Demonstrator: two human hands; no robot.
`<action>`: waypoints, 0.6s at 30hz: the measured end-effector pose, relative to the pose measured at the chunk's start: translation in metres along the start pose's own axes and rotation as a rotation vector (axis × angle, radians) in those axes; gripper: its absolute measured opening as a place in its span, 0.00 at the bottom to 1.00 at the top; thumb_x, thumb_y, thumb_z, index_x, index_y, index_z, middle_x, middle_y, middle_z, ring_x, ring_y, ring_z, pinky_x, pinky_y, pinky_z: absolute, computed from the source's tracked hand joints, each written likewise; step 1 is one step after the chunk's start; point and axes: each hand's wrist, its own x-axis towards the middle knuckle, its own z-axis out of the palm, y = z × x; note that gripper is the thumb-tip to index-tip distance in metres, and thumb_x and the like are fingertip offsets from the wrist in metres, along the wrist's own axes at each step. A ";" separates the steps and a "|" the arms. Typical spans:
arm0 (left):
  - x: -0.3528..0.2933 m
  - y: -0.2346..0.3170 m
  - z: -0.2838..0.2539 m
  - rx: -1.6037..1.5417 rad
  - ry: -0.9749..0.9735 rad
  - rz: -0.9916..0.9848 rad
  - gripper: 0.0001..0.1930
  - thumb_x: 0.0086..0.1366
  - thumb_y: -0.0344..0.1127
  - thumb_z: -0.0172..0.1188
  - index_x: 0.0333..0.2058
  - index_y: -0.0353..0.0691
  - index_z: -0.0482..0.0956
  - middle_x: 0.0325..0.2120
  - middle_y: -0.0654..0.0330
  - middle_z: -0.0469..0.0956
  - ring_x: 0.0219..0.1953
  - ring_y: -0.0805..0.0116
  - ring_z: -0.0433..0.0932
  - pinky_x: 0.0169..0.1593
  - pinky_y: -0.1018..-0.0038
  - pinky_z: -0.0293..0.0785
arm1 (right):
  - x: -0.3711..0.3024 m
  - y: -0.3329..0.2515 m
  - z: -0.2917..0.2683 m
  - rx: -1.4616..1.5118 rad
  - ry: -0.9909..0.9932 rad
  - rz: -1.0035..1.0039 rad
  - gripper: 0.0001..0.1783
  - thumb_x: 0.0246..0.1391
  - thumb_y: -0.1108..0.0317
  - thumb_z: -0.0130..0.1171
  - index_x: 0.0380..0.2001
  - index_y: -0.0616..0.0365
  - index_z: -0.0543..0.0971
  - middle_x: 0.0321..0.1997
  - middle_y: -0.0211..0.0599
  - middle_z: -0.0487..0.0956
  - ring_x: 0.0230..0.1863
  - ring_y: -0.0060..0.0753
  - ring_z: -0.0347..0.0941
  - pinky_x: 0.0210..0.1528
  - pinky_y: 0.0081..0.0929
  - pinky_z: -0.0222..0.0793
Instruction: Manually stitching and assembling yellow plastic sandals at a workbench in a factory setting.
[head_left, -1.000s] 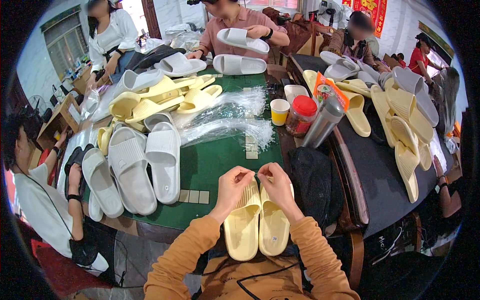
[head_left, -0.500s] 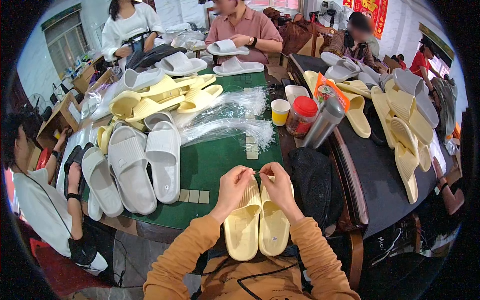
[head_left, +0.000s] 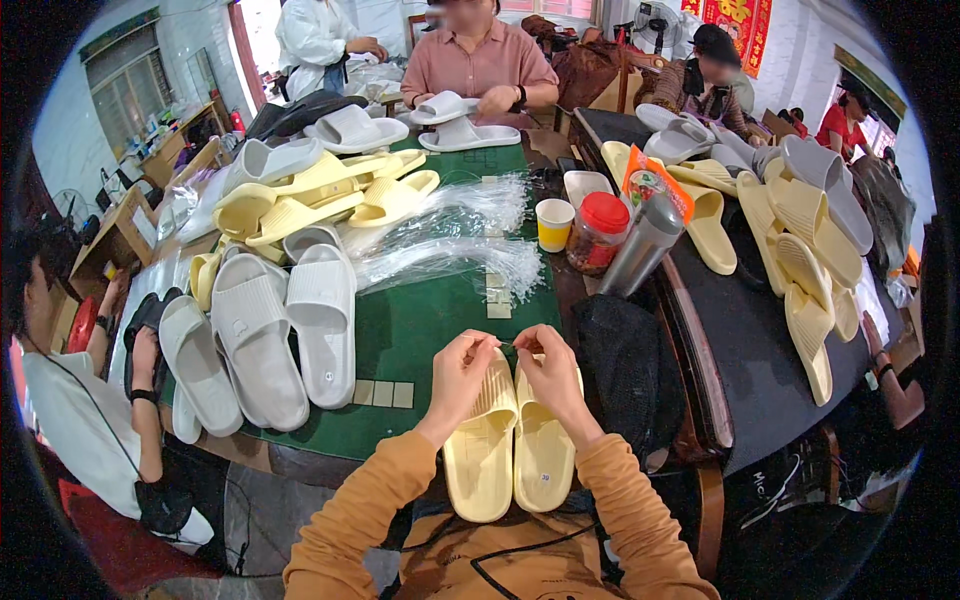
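A pair of pale yellow slippers (head_left: 480,465) lies side by side at the near table edge, toes pointing away from me. Over their straps, my left hand (head_left: 462,380) and my right hand (head_left: 552,385) meet, almost touching. The fingertips of both are pinched on a thin strand, of which only a short bit shows between them; its kind is too small to make out. Beyond my hands, bundles of clear thin plastic strands (head_left: 450,268) are spread on the green table mat (head_left: 410,330).
Grey slippers (head_left: 262,350) stand at the left, with a yellow slipper pile (head_left: 300,200) behind. A paper cup (head_left: 555,226), a red-lidded jar (head_left: 598,235) and a steel flask (head_left: 643,245) line the right. More slippers (head_left: 805,250) cover the dark table. Co-workers sit around.
My hands stay over the slippers, fingers shifting slightly on the strand. Across the table, a person sets a grey slipper down by its mate, and the person in white has turned and moved right.
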 end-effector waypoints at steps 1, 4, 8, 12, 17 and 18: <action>0.000 -0.002 -0.001 -0.021 0.015 -0.010 0.06 0.69 0.29 0.57 0.38 0.32 0.80 0.33 0.64 0.80 0.34 0.80 0.77 0.39 0.81 0.73 | 0.000 -0.001 0.000 -0.002 0.006 0.015 0.06 0.53 0.80 0.59 0.36 0.63 0.76 0.35 0.37 0.77 0.37 0.32 0.77 0.44 0.27 0.73; 0.001 -0.006 -0.001 -0.114 0.027 0.004 0.06 0.69 0.30 0.57 0.37 0.32 0.79 0.32 0.64 0.80 0.34 0.80 0.77 0.39 0.81 0.73 | 0.000 -0.005 0.000 -0.046 -0.015 -0.021 0.06 0.52 0.79 0.60 0.35 0.63 0.77 0.35 0.37 0.77 0.37 0.32 0.77 0.44 0.27 0.73; 0.000 -0.001 -0.001 0.107 -0.072 -0.005 0.06 0.69 0.30 0.58 0.37 0.33 0.79 0.31 0.65 0.80 0.34 0.80 0.77 0.39 0.81 0.73 | 0.002 -0.006 0.001 0.049 -0.044 -0.038 0.07 0.50 0.78 0.62 0.34 0.62 0.78 0.32 0.40 0.77 0.35 0.35 0.77 0.40 0.29 0.73; 0.002 -0.001 0.003 0.041 -0.026 -0.008 0.06 0.68 0.31 0.59 0.37 0.33 0.79 0.28 0.64 0.79 0.31 0.80 0.75 0.37 0.79 0.72 | 0.000 0.002 -0.001 -0.005 -0.021 -0.040 0.06 0.50 0.78 0.62 0.33 0.61 0.78 0.32 0.40 0.77 0.34 0.36 0.77 0.39 0.30 0.73; 0.001 0.004 -0.005 -0.031 0.034 -0.015 0.07 0.71 0.31 0.55 0.38 0.34 0.79 0.32 0.65 0.79 0.36 0.78 0.77 0.42 0.79 0.74 | 0.001 0.007 0.007 0.002 0.109 -0.114 0.08 0.49 0.79 0.61 0.34 0.60 0.78 0.33 0.40 0.77 0.39 0.41 0.76 0.40 0.32 0.74; 0.000 0.003 -0.006 -0.088 0.030 -0.013 0.07 0.71 0.32 0.55 0.37 0.34 0.78 0.33 0.65 0.79 0.37 0.78 0.77 0.42 0.80 0.74 | 0.001 0.004 0.007 0.004 0.100 -0.101 0.07 0.49 0.79 0.61 0.34 0.59 0.78 0.32 0.40 0.76 0.39 0.41 0.76 0.40 0.32 0.73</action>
